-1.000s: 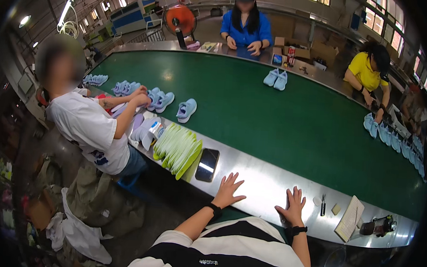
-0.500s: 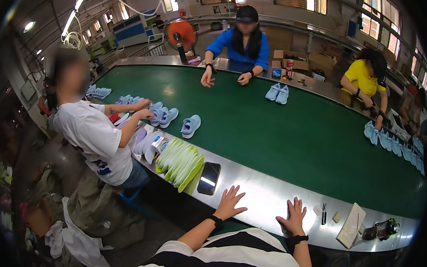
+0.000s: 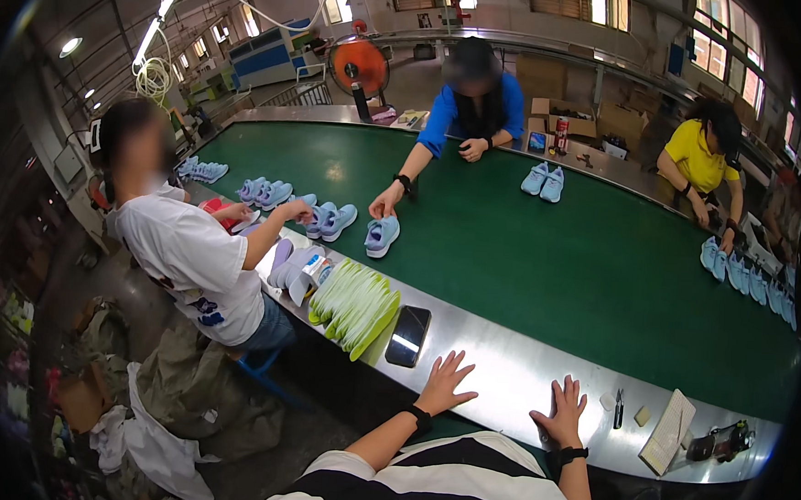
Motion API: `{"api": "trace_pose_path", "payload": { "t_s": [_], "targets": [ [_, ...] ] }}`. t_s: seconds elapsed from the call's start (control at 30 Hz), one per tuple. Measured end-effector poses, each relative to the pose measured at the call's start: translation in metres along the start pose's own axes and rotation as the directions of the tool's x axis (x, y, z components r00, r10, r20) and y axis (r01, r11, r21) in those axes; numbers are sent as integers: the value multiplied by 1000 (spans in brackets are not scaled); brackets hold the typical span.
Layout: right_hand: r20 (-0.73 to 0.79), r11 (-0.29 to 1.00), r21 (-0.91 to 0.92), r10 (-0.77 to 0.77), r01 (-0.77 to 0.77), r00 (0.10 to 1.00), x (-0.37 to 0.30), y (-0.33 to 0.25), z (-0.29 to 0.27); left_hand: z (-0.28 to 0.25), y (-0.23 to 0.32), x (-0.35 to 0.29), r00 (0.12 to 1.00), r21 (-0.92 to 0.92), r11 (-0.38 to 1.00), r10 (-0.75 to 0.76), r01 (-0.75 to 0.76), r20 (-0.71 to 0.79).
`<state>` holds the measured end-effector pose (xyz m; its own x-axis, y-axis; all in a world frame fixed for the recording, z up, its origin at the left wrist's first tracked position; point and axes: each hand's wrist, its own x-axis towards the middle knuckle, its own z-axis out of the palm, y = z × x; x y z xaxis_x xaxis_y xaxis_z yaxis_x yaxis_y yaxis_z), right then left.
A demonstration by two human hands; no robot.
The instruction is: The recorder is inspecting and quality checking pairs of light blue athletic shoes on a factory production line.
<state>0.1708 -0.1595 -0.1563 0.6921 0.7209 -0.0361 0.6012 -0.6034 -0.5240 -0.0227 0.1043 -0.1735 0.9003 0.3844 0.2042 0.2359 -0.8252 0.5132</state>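
Note:
My left hand [image 3: 447, 384] rests on the metal edge of the bench [image 3: 502, 385] with its fingers spread and nothing in them. To its left lies a black smartphone [image 3: 408, 336], apart from the fingers. My right hand [image 3: 563, 414], fingers also apart and holding nothing, rests on the same metal strip. Beside it on the right are a small white piece [image 3: 608, 401], a thin black-handled tool [image 3: 619, 410], a yellowish block [image 3: 642, 417] and a notepad [image 3: 667, 433]. Beyond the strip, a co-worker's hand reaches a light blue sneaker [image 3: 382, 236] on the green belt [image 3: 528, 258].
A stack of yellow-green insoles [image 3: 354, 307] lies left of the phone, near a co-worker in white [image 3: 198, 256]. A pair of sneakers [image 3: 542, 181] stands at the belt's far side. More shoes line the right [image 3: 758, 287]. A dark glass-like object [image 3: 722, 441] lies near right.
The co-worker in blue has leaned forward and stretched an arm to the single sneaker. The whole view has shifted slightly right. My hands keep their spread pose on the metal strip.

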Motion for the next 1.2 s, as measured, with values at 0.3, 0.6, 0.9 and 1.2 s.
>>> {"api": "trace_pose_path", "payload": {
  "t_s": [0.3, 0.6, 0.9, 1.2],
  "targets": [
    [-25, 1000, -4, -15, 15, 1000, 3, 1, 3, -3, 0, 2, 1000, 19, 1000, 0, 0, -4],
    [-17, 1000, -4, -16, 16, 1000, 1, 2, 2, 1, 0, 2, 1000, 27, 1000, 4, -4, -20],
    [-28, 999, -15, -50, 50, 998, 3, 3, 4, 1, -4, 3, 999, 23, 1000, 10, -10, -33],
    [-48, 998, -38, -52, 50, 998, 4, 12, 11, -1, 1, 6, 999, 33, 999, 40, -39, -19]
  ]
}}
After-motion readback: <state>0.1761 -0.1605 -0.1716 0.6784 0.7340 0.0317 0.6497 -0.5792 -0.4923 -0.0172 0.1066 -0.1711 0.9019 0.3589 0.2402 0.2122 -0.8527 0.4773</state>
